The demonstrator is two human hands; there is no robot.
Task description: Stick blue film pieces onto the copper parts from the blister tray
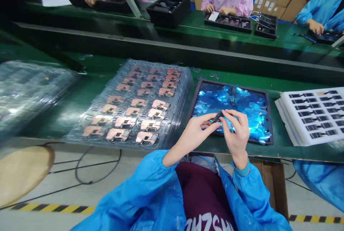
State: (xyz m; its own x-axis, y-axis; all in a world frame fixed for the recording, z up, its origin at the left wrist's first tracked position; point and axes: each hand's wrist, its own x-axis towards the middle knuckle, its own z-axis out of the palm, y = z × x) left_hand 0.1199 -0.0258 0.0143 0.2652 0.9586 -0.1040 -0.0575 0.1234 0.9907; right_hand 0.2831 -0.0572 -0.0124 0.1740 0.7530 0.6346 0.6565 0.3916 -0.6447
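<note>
Both hands meet over the near edge of a black tray (pixel 269 116) heaped with shiny blue film pieces (pixel 231 96). Between the fingertips is a small dark electronic part (pixel 218 116); its exact kind is too small to make out. My left hand (pixel 197 130) pinches it from the left with thumb and fingers. From the right, my right hand (pixel 237 130) grips its upper end with thumb and forefinger. To the left, a stack of clear plastic trays (pixel 177 109) carries rows of copper-coloured circuit boards (pixel 126 121).
White foam trays (pixel 292 107) with black flex parts (pixel 309 120) sit on the right. More clear trays (pixel 29 91) lie far left. Across a raised black-edged divider (pixel 161 46), several co-workers handle black trays (pixel 228 22). A round stool (pixel 24 173) stands below the green bench.
</note>
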